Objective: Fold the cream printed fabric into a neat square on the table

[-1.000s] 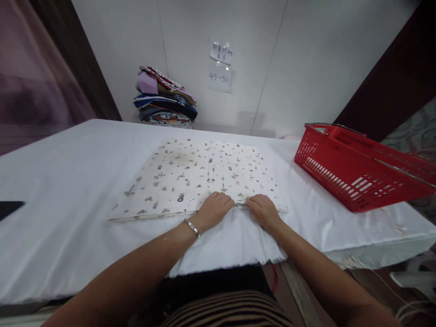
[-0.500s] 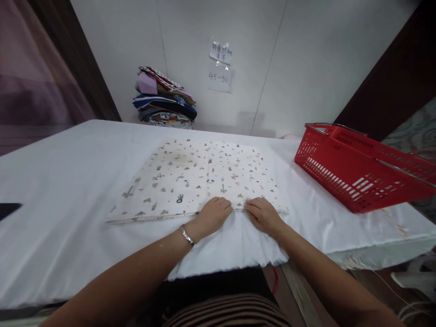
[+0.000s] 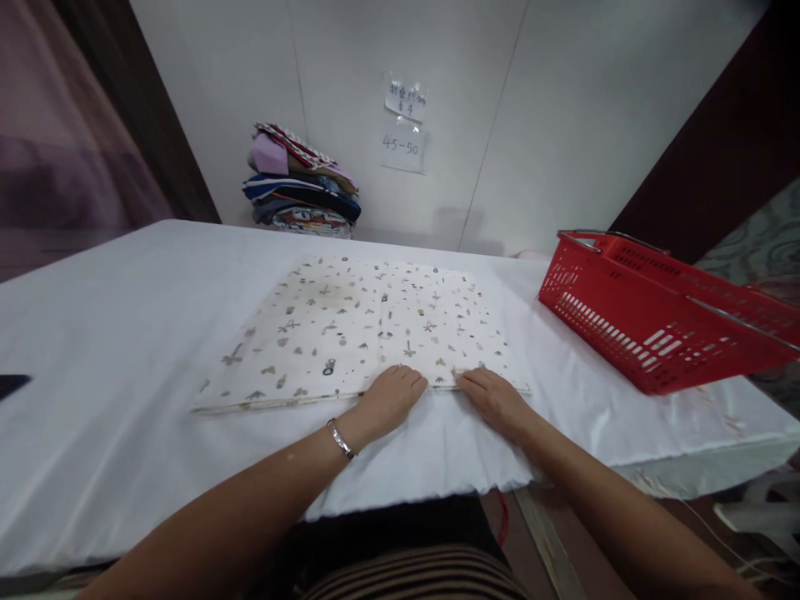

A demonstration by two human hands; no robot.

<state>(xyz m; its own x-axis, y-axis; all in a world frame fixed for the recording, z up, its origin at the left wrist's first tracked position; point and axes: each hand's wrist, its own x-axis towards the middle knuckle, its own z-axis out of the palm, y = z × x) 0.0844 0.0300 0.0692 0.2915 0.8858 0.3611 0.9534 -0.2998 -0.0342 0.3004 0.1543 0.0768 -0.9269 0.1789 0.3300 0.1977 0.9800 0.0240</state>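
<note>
A folded white cloth (image 3: 356, 325) printed with small leaves, starfish and other grey-green motifs lies flat in front of me. Its layered near edge runs left to right under both hands. At the middle of that edge my left hand (image 3: 395, 398) is closed on the cloth, fingers together and curled over the edge; a silver bracelet circles the wrist. Further right along the same edge, my right hand (image 3: 493, 402) rests with its fingers laid out flat on the cloth. The undersides of both hands are hidden.
A white-covered table (image 3: 137, 333) bears the cloth. To the right stands a red plastic basket (image 3: 662, 308) with metal handles. A stack of folded fabrics (image 3: 303, 183) sits against the back wall, left of two paper signs (image 3: 405, 150). A dark flat object (image 3: 11, 384) lies at the left edge.
My right hand has slid slightly right along the near edge and its fingers look flatter. My left hand has barely moved. The cloth stays in place.
</note>
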